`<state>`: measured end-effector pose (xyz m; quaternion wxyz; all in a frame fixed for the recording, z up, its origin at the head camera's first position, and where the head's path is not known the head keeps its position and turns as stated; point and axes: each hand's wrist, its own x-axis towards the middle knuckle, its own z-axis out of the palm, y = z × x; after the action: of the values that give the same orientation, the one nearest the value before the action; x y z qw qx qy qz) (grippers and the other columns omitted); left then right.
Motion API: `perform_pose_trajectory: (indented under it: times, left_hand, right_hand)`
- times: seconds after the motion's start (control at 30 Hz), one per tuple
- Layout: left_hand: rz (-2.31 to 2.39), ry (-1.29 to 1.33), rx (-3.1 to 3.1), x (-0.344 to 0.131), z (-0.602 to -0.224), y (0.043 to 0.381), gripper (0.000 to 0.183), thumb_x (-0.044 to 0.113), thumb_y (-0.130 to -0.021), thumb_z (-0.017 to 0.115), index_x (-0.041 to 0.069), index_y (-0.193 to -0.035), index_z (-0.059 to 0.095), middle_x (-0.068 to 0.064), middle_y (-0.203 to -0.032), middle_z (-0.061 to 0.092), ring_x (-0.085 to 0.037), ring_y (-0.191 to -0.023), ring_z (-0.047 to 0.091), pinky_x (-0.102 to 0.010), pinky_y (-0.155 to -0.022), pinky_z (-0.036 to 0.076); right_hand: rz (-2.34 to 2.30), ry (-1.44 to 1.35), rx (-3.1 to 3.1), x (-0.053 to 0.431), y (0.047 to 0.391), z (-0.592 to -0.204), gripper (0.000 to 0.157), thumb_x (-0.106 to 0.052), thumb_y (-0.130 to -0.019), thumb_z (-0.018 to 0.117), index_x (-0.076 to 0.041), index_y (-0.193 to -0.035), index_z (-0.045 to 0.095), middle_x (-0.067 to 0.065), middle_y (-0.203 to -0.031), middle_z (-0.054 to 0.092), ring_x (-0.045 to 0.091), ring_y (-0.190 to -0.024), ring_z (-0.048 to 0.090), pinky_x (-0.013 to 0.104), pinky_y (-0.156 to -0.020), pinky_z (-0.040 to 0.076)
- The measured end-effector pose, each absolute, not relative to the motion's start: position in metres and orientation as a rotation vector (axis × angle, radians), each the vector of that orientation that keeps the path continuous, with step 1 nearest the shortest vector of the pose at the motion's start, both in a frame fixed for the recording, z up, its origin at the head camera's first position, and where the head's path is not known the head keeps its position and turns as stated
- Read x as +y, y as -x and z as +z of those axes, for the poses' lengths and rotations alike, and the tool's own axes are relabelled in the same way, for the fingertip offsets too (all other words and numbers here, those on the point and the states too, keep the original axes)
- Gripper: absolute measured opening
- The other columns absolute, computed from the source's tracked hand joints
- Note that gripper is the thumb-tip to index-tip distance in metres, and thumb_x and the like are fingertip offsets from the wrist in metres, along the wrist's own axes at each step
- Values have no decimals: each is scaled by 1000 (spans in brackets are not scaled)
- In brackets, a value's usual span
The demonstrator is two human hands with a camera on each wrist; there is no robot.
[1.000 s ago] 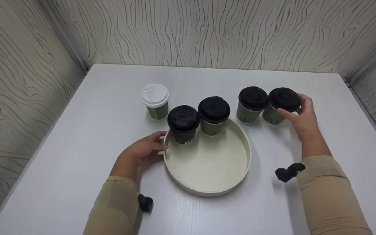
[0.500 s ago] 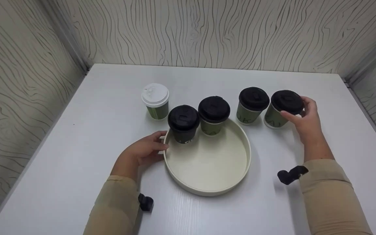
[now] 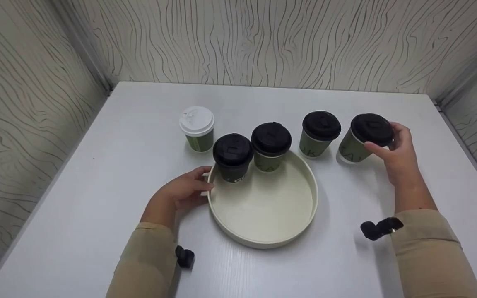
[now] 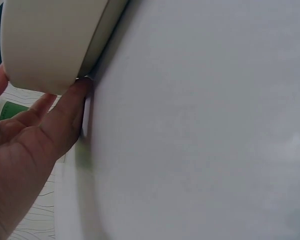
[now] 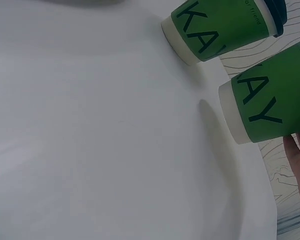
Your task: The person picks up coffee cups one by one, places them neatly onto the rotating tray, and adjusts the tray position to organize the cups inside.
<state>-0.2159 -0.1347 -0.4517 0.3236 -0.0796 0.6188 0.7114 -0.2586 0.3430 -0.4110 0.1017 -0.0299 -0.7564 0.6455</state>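
My right hand [image 3: 402, 155] grips a green paper cup [image 3: 355, 147] with a black lid by its side, at the right of the table. The cup leans a little, and in the right wrist view its base stands apart from its shadow. My left hand [image 3: 184, 190] holds the round cream tray [image 3: 263, 242] at its left rim, thumb at the rim and fingers against the outer wall and lower edge. A dark cup [image 3: 233, 159] and a green cup [image 3: 268, 162], both black-lidded, stand side by side inside the tray's far left part.
Another black-lidded green cup [image 3: 314, 145] stands between the tray and the held cup. Behind the tray at the left is a green cup [image 3: 200, 140] with a white lid. Patterned panels [image 3: 263, 41] border the white table [image 3: 97, 198] at the back and sides.
My right hand has moved the gripped cup right and slightly toward me, away from the neighbouring green cup, and it now tilts. The left hand and the tray look unmoved.
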Motion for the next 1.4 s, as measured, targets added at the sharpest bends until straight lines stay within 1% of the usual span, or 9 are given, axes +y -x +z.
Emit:
perform_pose_trajectory:
  times: [0.17,0.3,0.43,0.53,0.63,0.93,1.2,1.4]
  left_hand:
    - [1864,204,1629,-134,-451,215,62,1,-82,60,17,-137,37,-13,-137,40,-23,-113,52,-40,-94,42]
    - [1870,208,1630,-133,-451,215,62,1,-82,60,17,-137,37,-12,-139,37,-23,-113,52,-40,-93,42]
    - [1883,202,1610,-133,-451,214,61,0,-82,58,17,-137,37,-13,-134,42,-23,-111,53,-40,-92,43]
    - [1896,185,1583,-133,-451,214,60,-2,-83,57,16,-137,37,-14,-132,43,-24,-111,53,-41,-93,42]
    - [1903,182,1572,-133,-452,214,60,-2,-83,57,16,-137,37,-14,-132,43,-24,-112,53,-41,-93,42]
    - [1903,172,1565,-134,-453,214,61,-2,-84,56,15,-138,34,-15,-134,40,-25,-115,50,-42,-94,41]
    - [1901,143,1557,-135,-454,214,62,-1,-84,56,14,-139,32,-16,-137,38,-26,-118,47,-42,-97,39]
    - [1894,147,1583,-135,-454,214,62,0,-83,58,15,-138,34,-14,-136,40,-24,-116,49,-42,-95,40]
  right_hand:
    - [1906,24,-2220,344,253,-407,68,-2,-77,70,-14,-131,30,8,-137,35,14,-133,24,24,-110,5]
    - [1925,-44,-2170,343,248,-404,65,3,-77,69,-15,-129,33,2,-129,41,14,-127,31,25,-110,9]
    - [2025,-169,-2071,339,242,-399,65,12,-75,65,-12,-128,35,1,-127,44,16,-124,34,23,-107,20]
    - [2096,-262,-2015,335,237,-395,65,18,-74,62,-10,-127,36,3,-127,44,17,-122,35,20,-100,29]
    - [2128,-332,-1995,331,233,-392,64,20,-74,60,-9,-126,36,4,-126,45,18,-120,37,18,-93,34]
    - [2163,-525,-1992,314,225,-381,66,22,-73,57,-6,-129,34,10,-129,42,20,-119,37,18,-93,37]
    - [2237,-736,-1934,300,222,-378,69,26,-70,54,-3,-130,33,12,-127,42,21,-114,43,21,-93,40]
    - [2230,-736,-2004,284,220,-377,72,26,-67,57,-2,-129,35,13,-126,45,22,-112,45,22,-91,42]
